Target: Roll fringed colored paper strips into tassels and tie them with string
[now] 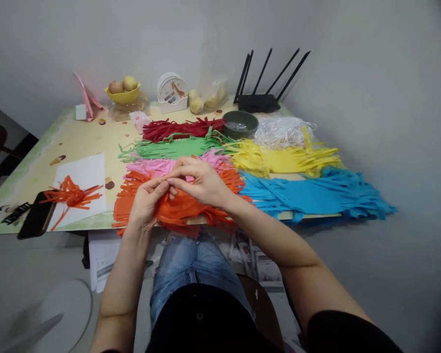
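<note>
My left hand (pixel 149 197) and my right hand (pixel 200 182) meet above the front of the table, thumbs and fingertips pinched together. Between them they hold a piece of orange fringed material (pixel 161 205), mostly hidden by the fingers. Under and around both hands spreads a pile of orange fringed sheets (pixel 183 210), some strips drooping over the table edge. Just behind it are pink fringed strips (pixel 150 167), partly covered by my right hand. A bunched orange tassel (pixel 73 192) rests on a white sheet (pixel 90 171) and a dark phone (pixel 36 215) to the left.
Blue (pixel 308 195), yellow (pixel 286 159), green (pixel 183 146) and red fringed bundles (pixel 180 128) cover the table's middle and right. Behind are white strips (pixel 284 131), a dark green bowl (pixel 240 124), a black router (pixel 259 103) with tall antennas, and a yellow fruit bowl (pixel 123 96).
</note>
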### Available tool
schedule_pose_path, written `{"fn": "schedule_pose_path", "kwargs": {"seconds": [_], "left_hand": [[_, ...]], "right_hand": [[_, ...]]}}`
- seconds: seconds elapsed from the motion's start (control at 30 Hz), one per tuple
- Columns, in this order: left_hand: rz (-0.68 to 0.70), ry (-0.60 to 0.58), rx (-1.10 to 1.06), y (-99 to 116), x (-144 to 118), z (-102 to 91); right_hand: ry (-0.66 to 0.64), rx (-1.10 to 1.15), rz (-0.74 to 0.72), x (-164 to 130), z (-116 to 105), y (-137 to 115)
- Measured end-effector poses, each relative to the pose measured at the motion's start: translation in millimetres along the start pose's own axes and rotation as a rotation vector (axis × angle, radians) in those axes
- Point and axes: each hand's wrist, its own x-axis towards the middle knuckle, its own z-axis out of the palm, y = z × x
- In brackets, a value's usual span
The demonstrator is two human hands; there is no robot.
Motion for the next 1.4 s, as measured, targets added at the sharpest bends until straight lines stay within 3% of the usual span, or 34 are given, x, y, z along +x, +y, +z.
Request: {"fn": "schedule_pose_path", "kwargs": {"seconds": [0.17, 0.4, 0.53, 0.6, 0.67, 0.8, 0.87, 0.97, 1.1, 1.23, 1.33, 1.4], "left_hand": [[-0.08, 0.0, -0.121, -3.1, -4.9, -2.0], [-0.05, -0.004, -0.261, -7.3, -9.0, 3.9], [-0.018, 0.011, -0.143, -10.0, -11.2, -1.1], [0.025, 0.036, 0.054, 1.4, -9.7, -24.6], [0.162, 0.165, 0.362, 28.1, -6.4, -67.5], [0.611, 0.749, 1.177, 102.3, 3.7, -178.2], [0.558, 0.79, 1.545, 119.7, 12.2, -221.0], [0.185, 0.567, 1.783, 99.3, 23.7, -253.9], [-0.015, 0.339, 1.787, 41.6, 16.9, -266.9], [-0.019, 0.23, 1.788, 22.0, -6.2, -273.9], [0.1, 0.186, 1.729, 32.8, -23.5, -260.3], [0.209, 0.161, 1.634, 49.9, -32.0, -242.5]], "right_hand": [[0.088, -0.112, -0.105, 1.5, 5.1, -5.0], [0.215, -0.071, -0.036, 6.9, 11.1, -3.5], [0.256, -0.032, 0.0, 9.9, 15.2, -1.1], [0.222, 0.039, 0.034, 6.8, 14.1, 1.0], [0.175, 0.133, 0.101, -1.2, 9.4, 4.1], [0.209, 0.151, 0.247, -25.5, -1.5, 11.9], [0.245, 0.106, 0.286, -36.5, -1.4, 13.6], [0.22, 0.057, 0.302, -50.2, 3.5, 12.8], [0.169, -0.047, 0.33, -75.0, -3.5, 12.0], [0.268, -0.167, 0.432, -112.9, -41.9, 16.0], [0.427, -0.333, 0.497, -145.4, -93.0, 23.9], [0.485, -0.567, 0.523, -172.2, -136.2, 32.2]]}}
